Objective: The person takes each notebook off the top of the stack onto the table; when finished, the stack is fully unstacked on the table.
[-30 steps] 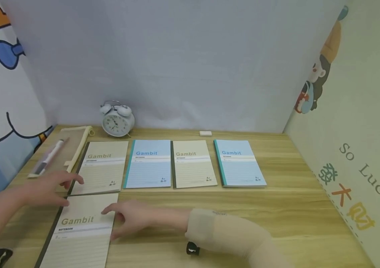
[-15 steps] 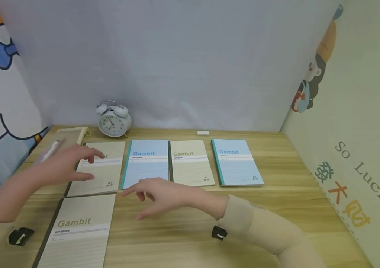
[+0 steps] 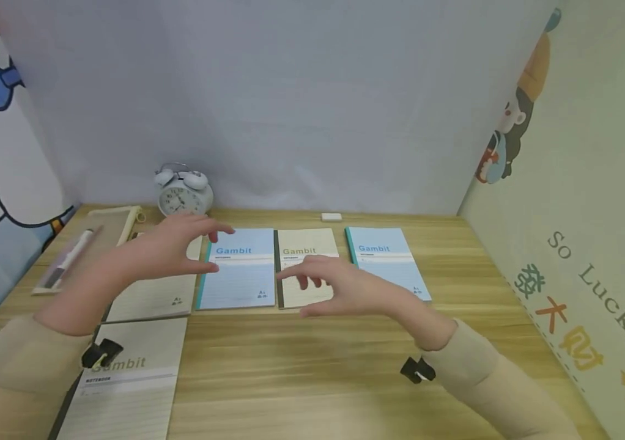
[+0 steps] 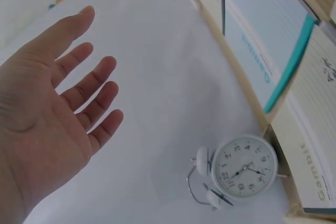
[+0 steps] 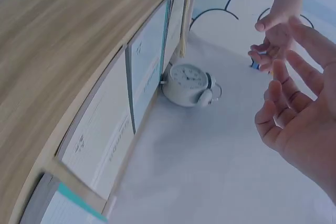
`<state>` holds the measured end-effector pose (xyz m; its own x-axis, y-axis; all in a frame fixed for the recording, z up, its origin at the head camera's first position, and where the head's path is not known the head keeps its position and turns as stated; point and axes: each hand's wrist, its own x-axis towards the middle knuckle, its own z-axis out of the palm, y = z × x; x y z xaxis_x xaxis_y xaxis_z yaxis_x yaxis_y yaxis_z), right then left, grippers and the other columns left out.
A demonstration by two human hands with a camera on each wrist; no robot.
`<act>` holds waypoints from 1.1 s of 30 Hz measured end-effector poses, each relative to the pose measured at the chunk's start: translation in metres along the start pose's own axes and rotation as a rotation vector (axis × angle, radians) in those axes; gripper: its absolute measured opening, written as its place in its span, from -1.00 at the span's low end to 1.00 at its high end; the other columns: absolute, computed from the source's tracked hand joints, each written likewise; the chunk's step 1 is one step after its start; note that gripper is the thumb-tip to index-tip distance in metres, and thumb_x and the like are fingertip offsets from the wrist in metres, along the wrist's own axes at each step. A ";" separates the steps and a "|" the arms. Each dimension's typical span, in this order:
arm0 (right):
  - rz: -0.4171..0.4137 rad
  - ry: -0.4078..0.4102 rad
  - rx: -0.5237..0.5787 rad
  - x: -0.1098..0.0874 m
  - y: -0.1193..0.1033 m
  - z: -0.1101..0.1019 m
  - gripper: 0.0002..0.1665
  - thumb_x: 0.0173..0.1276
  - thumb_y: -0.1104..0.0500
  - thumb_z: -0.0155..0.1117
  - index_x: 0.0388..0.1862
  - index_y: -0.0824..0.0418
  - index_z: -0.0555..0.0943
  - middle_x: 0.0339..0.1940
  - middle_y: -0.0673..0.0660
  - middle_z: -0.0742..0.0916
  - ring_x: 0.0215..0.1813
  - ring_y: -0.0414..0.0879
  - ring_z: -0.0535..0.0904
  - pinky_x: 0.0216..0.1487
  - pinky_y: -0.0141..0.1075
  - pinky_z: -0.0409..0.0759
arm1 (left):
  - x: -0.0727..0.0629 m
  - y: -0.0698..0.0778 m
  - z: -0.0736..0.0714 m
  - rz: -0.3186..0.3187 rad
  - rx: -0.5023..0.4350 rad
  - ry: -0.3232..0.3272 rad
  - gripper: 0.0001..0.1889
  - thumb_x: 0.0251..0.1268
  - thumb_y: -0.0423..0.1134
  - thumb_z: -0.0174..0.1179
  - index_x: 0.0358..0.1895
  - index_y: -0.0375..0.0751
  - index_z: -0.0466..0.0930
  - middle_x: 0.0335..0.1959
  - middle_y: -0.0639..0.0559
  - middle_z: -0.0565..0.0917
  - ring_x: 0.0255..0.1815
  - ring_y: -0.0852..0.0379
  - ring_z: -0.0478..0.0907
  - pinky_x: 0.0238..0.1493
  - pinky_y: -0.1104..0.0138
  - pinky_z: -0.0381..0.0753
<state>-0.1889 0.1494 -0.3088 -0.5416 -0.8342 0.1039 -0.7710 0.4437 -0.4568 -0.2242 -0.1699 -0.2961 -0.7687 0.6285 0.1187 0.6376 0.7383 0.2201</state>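
My left hand (image 3: 166,247) hovers over the back-row cream notebook (image 3: 150,296) at the left, fingers relaxed and reaching toward the blue notebook (image 3: 238,278) beside it. In the left wrist view its palm (image 4: 37,114) shows nothing held. My right hand (image 3: 340,284) is raised over the second cream notebook (image 3: 290,293), thumb apart from the loosely bent fingers, also holding nothing. At the right end of the row lies another blue notebook (image 3: 384,260), partly behind the right hand. A cream notebook (image 3: 125,403) lies nearer me at the left, its title partly covered by the left wrist strap.
Behind the row at the left stands a white twin-bell alarm clock (image 3: 183,195). A mesh pencil pouch (image 3: 111,223) with a marker (image 3: 76,250) lies at the far left. A white eraser (image 3: 331,217) is near the back edge. Fabric walls (image 3: 312,122) border the table.
Both hands have left the near cream notebook, risen and moved right and away from me. The front notebook stays below the back-row one; the view has shifted slightly.
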 end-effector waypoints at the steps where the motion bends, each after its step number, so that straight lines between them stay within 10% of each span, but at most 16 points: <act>1: 0.013 0.021 -0.007 -0.007 0.004 -0.003 -0.32 0.18 0.02 0.40 0.29 -0.04 0.44 -0.26 -0.15 0.52 -0.21 -0.28 0.39 -0.19 -0.38 0.46 | 0.005 0.004 0.000 0.006 0.003 0.003 -0.37 0.04 -0.06 0.40 0.23 -0.05 0.44 -0.17 0.10 0.56 -0.02 0.03 0.44 0.09 -0.01 0.35; 12: 0.123 0.265 -0.018 -0.079 0.059 -0.038 -0.38 0.15 0.15 0.43 0.22 0.08 0.49 -0.09 -0.09 0.62 -0.07 -0.21 0.44 -0.15 -0.30 0.46 | 0.063 0.047 0.023 0.113 -0.055 0.025 -0.31 0.07 0.05 0.35 0.29 -0.04 0.38 0.05 0.02 0.57 0.17 -0.03 0.38 0.25 0.00 0.26; 33: 0.425 0.278 0.117 -0.125 0.160 -0.038 -0.17 0.22 0.14 0.37 0.42 0.23 0.24 0.42 0.29 0.32 0.41 0.23 0.18 0.31 0.19 0.22 | 0.153 0.099 0.127 0.089 -0.254 -0.069 -0.02 -0.03 0.20 0.36 0.47 0.04 0.07 0.46 -0.07 0.15 0.48 -0.09 0.03 0.36 -0.07 0.15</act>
<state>-0.2576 0.3370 -0.3619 -0.8795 -0.4627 0.1108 -0.4295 0.6718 -0.6035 -0.2718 0.0307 -0.3789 -0.6994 0.7097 0.0845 0.6628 0.5998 0.4483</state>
